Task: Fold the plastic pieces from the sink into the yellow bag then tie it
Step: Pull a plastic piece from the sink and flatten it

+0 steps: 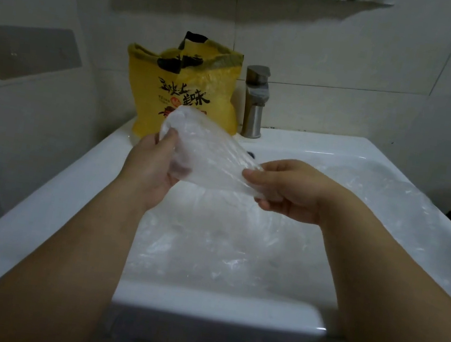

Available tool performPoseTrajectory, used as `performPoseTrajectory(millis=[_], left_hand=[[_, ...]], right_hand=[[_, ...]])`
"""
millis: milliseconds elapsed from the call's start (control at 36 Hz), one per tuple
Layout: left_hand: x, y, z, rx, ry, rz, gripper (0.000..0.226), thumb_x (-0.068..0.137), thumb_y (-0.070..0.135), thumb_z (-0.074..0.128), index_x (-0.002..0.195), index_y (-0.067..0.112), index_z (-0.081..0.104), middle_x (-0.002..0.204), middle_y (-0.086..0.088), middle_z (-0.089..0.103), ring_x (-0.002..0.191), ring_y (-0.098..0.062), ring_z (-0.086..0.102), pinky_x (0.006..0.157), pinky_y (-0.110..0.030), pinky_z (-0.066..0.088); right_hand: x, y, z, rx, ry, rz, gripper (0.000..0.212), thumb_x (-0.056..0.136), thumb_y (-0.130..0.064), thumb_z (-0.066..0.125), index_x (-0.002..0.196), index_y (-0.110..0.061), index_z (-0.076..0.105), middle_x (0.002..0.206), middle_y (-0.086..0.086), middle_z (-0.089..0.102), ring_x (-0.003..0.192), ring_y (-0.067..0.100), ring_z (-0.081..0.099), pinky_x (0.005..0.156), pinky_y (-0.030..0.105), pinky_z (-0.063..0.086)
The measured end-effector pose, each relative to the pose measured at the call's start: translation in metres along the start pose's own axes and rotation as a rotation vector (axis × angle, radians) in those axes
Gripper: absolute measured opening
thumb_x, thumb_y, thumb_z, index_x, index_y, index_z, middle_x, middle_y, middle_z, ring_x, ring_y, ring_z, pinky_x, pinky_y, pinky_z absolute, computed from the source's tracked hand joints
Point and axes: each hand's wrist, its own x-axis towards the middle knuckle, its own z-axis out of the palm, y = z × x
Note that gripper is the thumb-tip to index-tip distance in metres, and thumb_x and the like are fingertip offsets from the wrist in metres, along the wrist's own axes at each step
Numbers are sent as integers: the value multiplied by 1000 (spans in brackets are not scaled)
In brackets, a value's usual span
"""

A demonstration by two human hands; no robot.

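Both forearms reached over the sink (47, 202), loose plastic pieces (223, 252) filling its basin. My left hand (150, 165) and right hand (285, 190) each pinched an end of one clear plastic piece (206, 153), held taut. I judged: halve it flat, squeeze air, before the open yellow bag (183, 91) behind.
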Motion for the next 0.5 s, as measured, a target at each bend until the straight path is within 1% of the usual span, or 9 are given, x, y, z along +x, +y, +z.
performPoseTrajectory(millis=[56, 111, 167, 250, 333, 361, 417, 444, 500], left_hand=[[-2, -2, 2, 8, 15, -15, 34, 100, 29, 51, 129, 11, 54, 122, -2, 65, 101, -16, 67, 63, -24, 56], [-4, -3, 5, -1, 12, -32, 32, 97, 30, 55, 125, 14, 56, 118, -1, 67, 98, -14, 68, 63, -24, 57], [-4, -3, 5, -29, 22, -37, 34, 94, 31, 61, 124, 16, 59, 114, 1, 69, 97, -13, 69, 66, -26, 58], [-2, 1, 3, -87, 33, -40, 43, 90, 35, 65, 128, 16, 59, 117, 0, 70, 100, -14, 69, 70, -27, 58], [-2, 4, 0, -164, 83, -37, 46, 87, 34, 69, 128, 16, 59, 116, -2, 71, 98, -13, 70, 68, -25, 58], [-2, 4, 0, -174, 108, -37, 46, 86, 34, 70, 127, 17, 60, 114, -1, 71, 96, -12, 71, 67, -25, 58], [-3, 4, 1, -162, 143, -33, 43, 84, 35, 73, 124, 19, 61, 112, 1, 71, 95, -11, 70, 67, -26, 57], [-4, 4, 2, -151, 157, -26, 41, 84, 35, 73, 121, 21, 62, 110, 2, 71, 94, -11, 70, 67, -27, 57], [-6, 4, 3, -135, 172, -8, 38, 84, 36, 73, 119, 23, 62, 108, 4, 70, 95, -12, 69, 68, -28, 57]], right_hand=[[1, 1, 4, -22, -9, 5, 18, 86, -10, 67, 100, 2, 65, 82, 10, 64, 53, 9, 60, 50, 18, 50], [1, 1, 6, -36, 0, -7, 10, 89, -8, 64, 93, 0, 67, 75, 9, 63, 52, 9, 56, 48, 17, 48], [1, 2, 7, -49, 9, -20, 11, 91, -10, 63, 91, -1, 67, 72, 8, 62, 54, 10, 54, 48, 18, 47], [2, 2, 7, -41, 12, -32, 14, 94, -14, 59, 93, 0, 64, 68, 7, 60, 54, 11, 52, 48, 20, 48], [2, 2, 8, 18, -9, -45, 15, 96, -13, 55, 88, -1, 61, 54, 2, 53, 55, 13, 45, 47, 20, 48], [2, 2, 8, 32, -10, -48, 16, 96, -13, 54, 86, -2, 61, 53, 2, 53, 56, 14, 44, 47, 21, 48], [2, 2, 8, 50, -14, -53, 16, 96, -15, 55, 88, -3, 61, 62, 4, 54, 57, 14, 46, 49, 22, 50], [2, 2, 8, 71, -34, -52, 17, 94, -19, 57, 91, -3, 62, 66, 5, 55, 57, 13, 48, 50, 22, 51], [2, 1, 8, 108, -115, -31, 26, 87, -27, 63, 99, -4, 61, 68, 4, 57, 55, 11, 52, 53, 22, 52]])
